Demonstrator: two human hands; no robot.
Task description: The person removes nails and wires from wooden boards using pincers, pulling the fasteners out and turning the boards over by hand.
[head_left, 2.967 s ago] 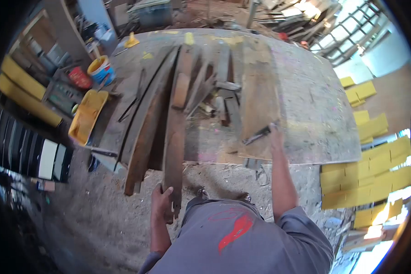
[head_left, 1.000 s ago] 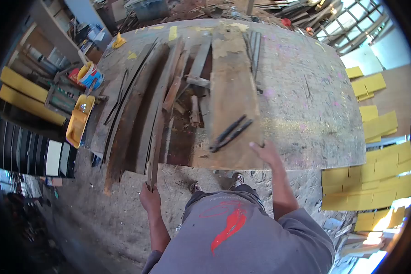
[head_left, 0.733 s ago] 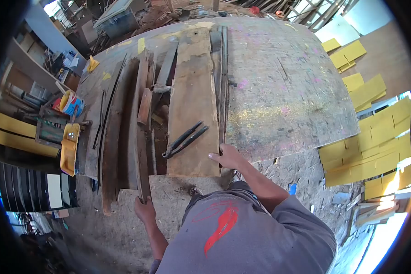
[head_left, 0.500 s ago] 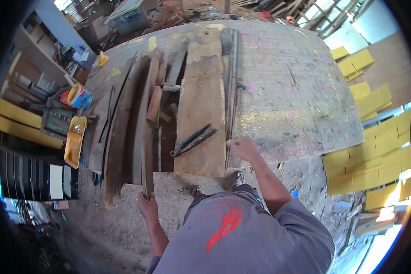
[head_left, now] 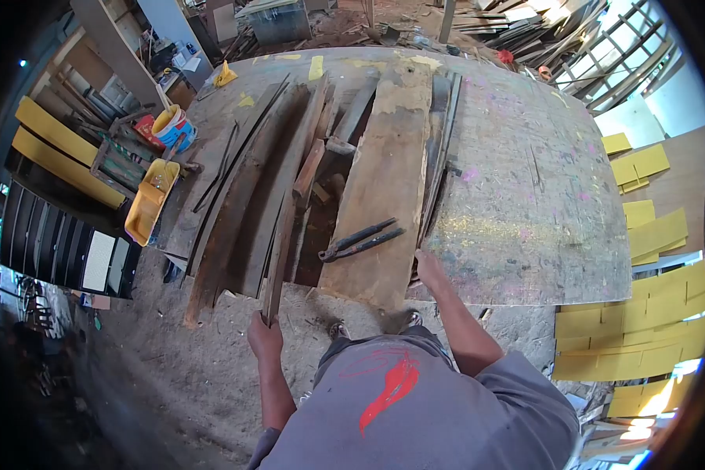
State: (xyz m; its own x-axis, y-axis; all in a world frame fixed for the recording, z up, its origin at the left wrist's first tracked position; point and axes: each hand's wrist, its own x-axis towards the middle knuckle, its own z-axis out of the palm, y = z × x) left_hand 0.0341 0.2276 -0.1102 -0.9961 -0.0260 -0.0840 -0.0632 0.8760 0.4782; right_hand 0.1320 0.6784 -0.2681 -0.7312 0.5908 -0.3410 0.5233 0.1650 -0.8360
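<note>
My left hand [head_left: 266, 335] is closed around the near end of a narrow wooden strip [head_left: 280, 262], which sticks out past the table edge. At the near right corner of a wide wooden board [head_left: 376, 184], my right hand [head_left: 428, 269] has its fingers closed on the edge; the fingertips are partly hidden. Thin strips [head_left: 439, 172] lie along that same edge. Across the board rests a black pincers-like tool [head_left: 360, 240], its two handles apart. Longer dark planks [head_left: 235, 211] lie left of the strip, and a short wooden block [head_left: 309, 168] sits between the pieces.
The pieces lie on a large paint-stained table [head_left: 533, 219]. Left of it are a yellow tray [head_left: 150, 205] and a paint bucket [head_left: 174, 128]. Yellow panels [head_left: 634, 321] lie at the right, black slatted panels [head_left: 55, 243] at the left. Scrap wood is piled beyond.
The view has shifted, so the table and boards appear further right and lower. My right hand has closed on the board's near corner. My left hand keeps hold of the strip.
</note>
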